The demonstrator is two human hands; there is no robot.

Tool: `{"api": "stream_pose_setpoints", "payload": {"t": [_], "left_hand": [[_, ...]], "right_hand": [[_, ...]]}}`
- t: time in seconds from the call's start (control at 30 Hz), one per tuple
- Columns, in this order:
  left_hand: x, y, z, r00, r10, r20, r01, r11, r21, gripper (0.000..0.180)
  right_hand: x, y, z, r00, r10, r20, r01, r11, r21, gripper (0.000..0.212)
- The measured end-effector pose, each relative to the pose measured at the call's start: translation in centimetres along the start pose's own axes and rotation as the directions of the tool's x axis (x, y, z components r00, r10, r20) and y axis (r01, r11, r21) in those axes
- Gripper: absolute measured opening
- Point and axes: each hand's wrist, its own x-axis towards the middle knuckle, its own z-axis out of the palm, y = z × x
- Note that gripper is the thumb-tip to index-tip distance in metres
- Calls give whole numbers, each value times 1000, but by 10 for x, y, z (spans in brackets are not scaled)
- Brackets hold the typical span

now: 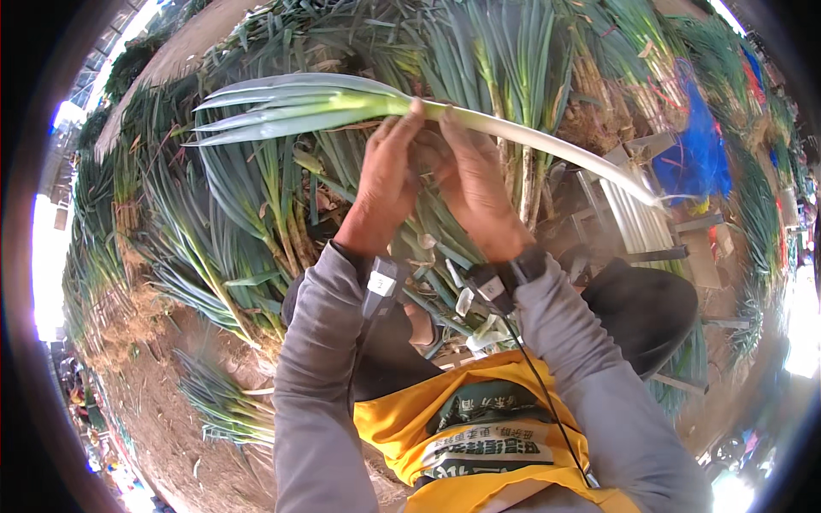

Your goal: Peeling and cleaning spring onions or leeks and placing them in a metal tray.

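A long green onion [530, 135] lies crosswise in front of me, its green leaves fanned to the left and its white stalk sloping down to the right. My left hand [386, 184] pinches it where the leaves meet the stalk. Close beside, my right hand [473, 184] is closed at the upper stalk, fingers bent and partly hidden behind the thumb. Beneath the onion's root end, several bare white stalks [629, 214] lie side by side on a metal frame [654, 255]. Stripped leaf scraps [487, 329] are scattered below my wrists.
Unpeeled green onions [231, 197] are heaped at the left and along the far side. A small bunch [227, 398] rests on the dirt floor [154, 410] at lower left. Blue plastic [697, 150] hangs at the right. My bent knee [646, 312] is near the frame.
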Motion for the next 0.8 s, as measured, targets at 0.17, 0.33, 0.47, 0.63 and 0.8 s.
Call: {"api": "stream_pose_setpoints", "payload": {"t": [0.17,0.33,0.47,0.63,0.8], "left_hand": [[14,-26,9,998,59,26,-60,998,36,50],[29,-36,-7,990,-28,-137,54,980,194,60],[39,-41,-7,995,-58,-77,81,931,357,45],[54,-66,16,992,-128,11,105,858,502,41],[88,-142,11,990,-136,-25,102,589,802,42]], "right_hand": [[8,-33,-22,994,-88,72,99,980,-172,23],[1,-162,-56,893,-441,91,442,820,-364,17],[-33,-361,-74,705,-627,332,127,-349,-929,37],[-96,-505,-75,716,-552,429,-209,-755,-622,35],[-172,-563,-200,970,-141,198,-135,-990,-43,18]]}}
